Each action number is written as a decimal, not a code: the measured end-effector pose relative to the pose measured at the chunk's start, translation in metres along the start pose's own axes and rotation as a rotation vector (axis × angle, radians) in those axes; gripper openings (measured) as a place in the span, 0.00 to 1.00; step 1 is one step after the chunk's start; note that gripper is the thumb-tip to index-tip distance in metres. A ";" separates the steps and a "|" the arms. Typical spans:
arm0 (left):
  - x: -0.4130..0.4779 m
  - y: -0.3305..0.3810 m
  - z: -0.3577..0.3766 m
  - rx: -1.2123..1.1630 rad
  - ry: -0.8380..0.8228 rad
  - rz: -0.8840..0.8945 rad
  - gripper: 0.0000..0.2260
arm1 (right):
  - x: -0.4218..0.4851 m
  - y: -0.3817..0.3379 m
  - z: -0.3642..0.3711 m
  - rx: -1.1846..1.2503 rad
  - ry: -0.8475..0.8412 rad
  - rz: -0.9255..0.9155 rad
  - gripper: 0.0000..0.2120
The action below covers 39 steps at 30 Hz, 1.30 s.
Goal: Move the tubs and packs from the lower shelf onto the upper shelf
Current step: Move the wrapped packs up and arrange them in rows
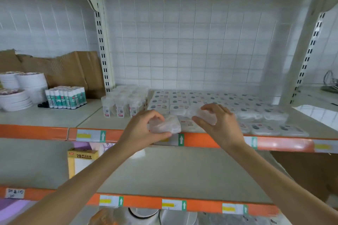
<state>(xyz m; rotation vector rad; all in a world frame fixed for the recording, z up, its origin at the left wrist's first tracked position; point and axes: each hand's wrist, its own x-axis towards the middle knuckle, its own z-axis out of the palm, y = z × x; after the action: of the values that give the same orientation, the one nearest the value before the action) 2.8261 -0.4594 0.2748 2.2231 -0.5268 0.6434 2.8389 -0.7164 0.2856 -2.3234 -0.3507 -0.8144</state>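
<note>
Your left hand grips a clear pack, your right hand a second pack — both at the upper shelf's front edge. Rows of packs and tubs already sit there — nearly done, it seems.

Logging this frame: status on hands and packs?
Left hand grips pack. Right hand grips second pack. Both at upper shelf front; nothing blocking.

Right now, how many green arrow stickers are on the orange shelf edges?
6 green arrow stickers. On the upper orange edge: one left, one middle, one right. On the lower orange edge: one left, one middle, one right. The arms may hide more.
</note>
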 end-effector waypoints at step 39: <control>0.144 -0.012 0.039 0.061 -0.049 0.069 0.28 | 0.139 0.017 0.034 0.631 -0.522 0.307 0.09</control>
<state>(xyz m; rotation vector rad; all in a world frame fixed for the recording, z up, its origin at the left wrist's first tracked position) 2.9571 -0.5057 0.3298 2.2907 -0.6188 0.6503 2.9698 -0.7017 0.3451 -1.8781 -0.3874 0.0731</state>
